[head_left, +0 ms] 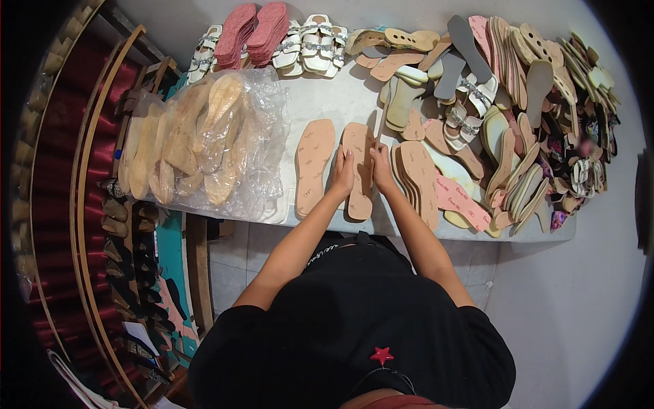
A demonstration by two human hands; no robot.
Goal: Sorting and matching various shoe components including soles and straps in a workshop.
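My left hand (343, 172) lies along the left side of a tan shoe insole (358, 194), thumb up and fingers curled at its edge. My right hand (381, 167) is closed at the insole's right side, round a slim pale flat thing (377, 127) that points away from me; its kind is not clear. To the left of my hands another tan insole (315, 167) lies flat with its toe end away from me. A fanned stack of tan insoles (419, 180) lies just right of my right hand.
A clear plastic bag of shoe lasts (204, 136) covers the table's left part. Red insole stacks (267, 34) and white strappy sandals (316, 44) line the back. Mixed soles (466, 58) crowd the right. A shoe rack (129, 266) stands lower left; the white table (313, 95) ends before me.
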